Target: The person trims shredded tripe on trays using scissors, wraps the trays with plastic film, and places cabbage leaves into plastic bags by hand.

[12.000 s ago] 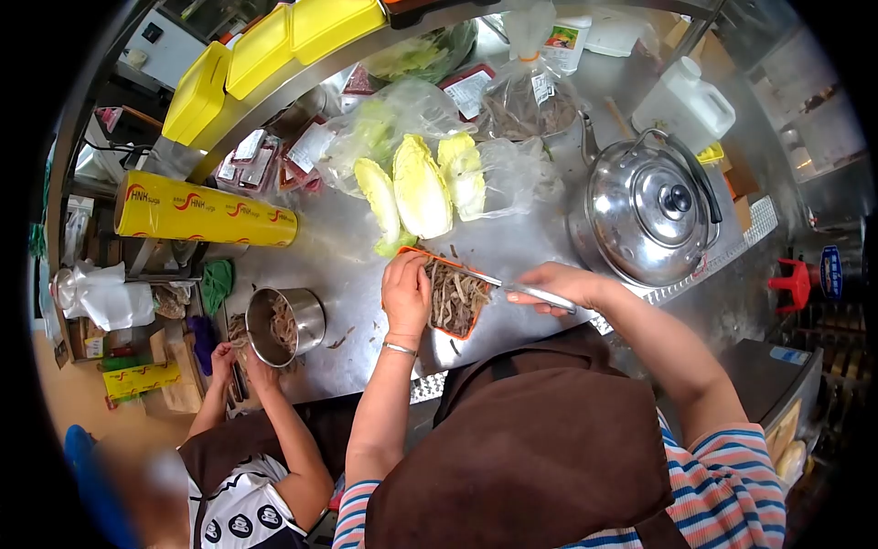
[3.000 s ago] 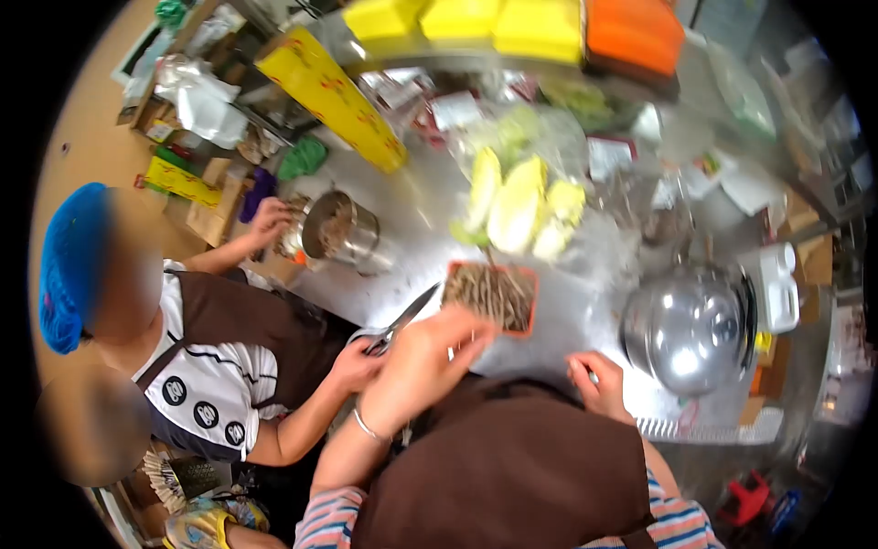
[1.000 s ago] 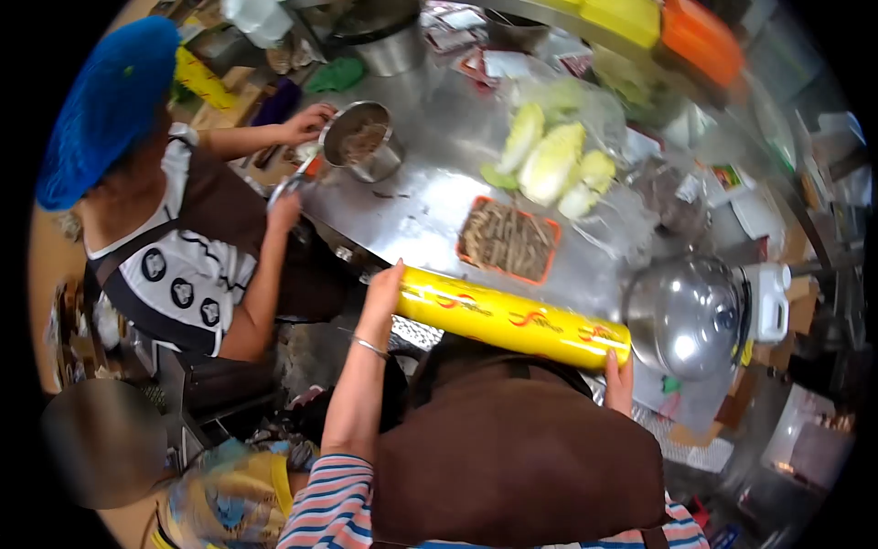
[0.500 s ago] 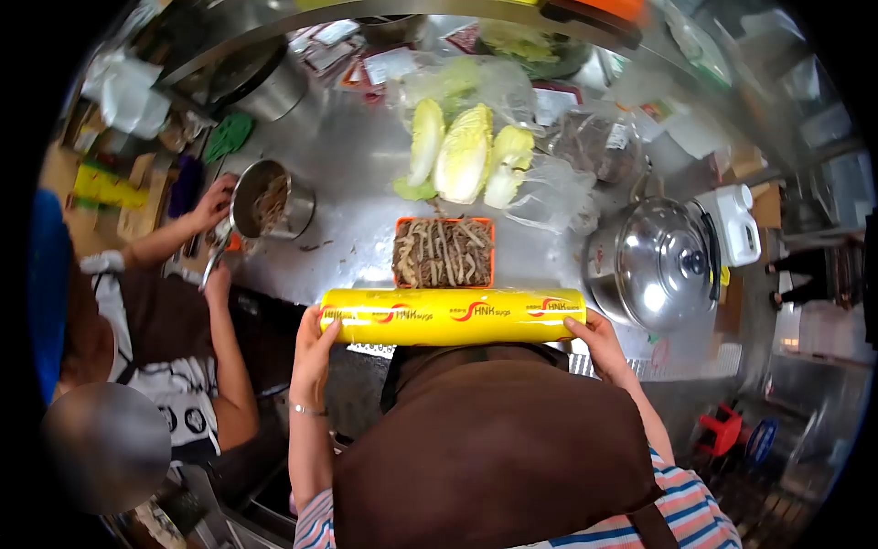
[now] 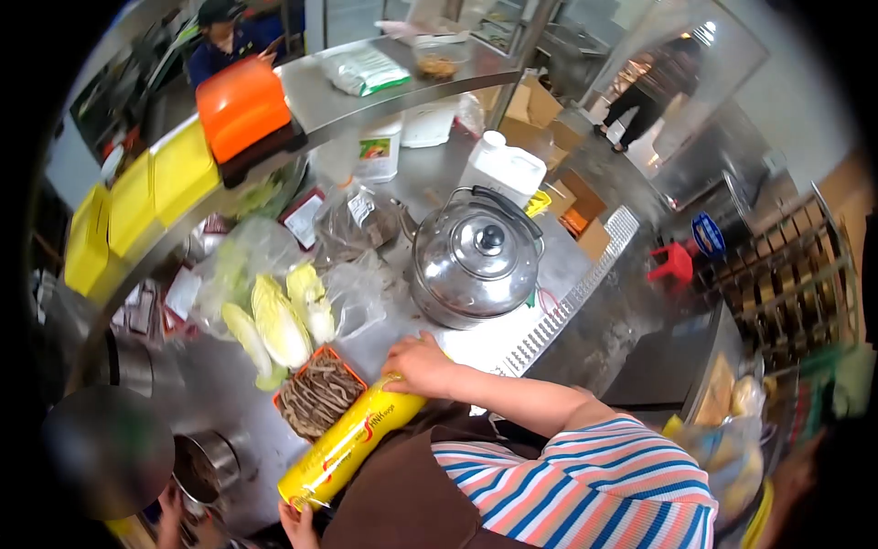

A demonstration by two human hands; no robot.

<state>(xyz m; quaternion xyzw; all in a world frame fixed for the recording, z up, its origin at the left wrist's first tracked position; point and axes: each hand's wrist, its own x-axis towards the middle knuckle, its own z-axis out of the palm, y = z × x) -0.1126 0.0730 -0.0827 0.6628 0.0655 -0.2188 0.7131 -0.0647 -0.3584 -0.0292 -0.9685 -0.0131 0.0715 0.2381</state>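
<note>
A yellow roll (image 5: 343,448) with red and black print, which looks like plastic wrap, lies slanted in front of my body. My right hand (image 5: 419,368) grips its far right end with fingers over the top. At the near left end, my left hand (image 5: 298,525) holds the roll, partly cut off by the frame's lower edge. Just beyond the roll sits an orange-red tray (image 5: 358,368) filled with brown strips. Pale green-yellow cabbage pieces (image 5: 282,322) lie behind that tray, beside clear plastic bags (image 5: 358,295).
A large steel kettle (image 5: 476,261) stands right of the bags, with a white jug (image 5: 505,169) behind it. At lower left, a co-worker's hand (image 5: 170,503) is near a steel pot (image 5: 203,465). An overhead shelf (image 5: 384,102) carries yellow and orange containers. Another person stands beyond it.
My view has swung to the right, bringing the kettle to the middle and the shelf into sight. The roll now appears slanted instead of level; both hands still hold it.
</note>
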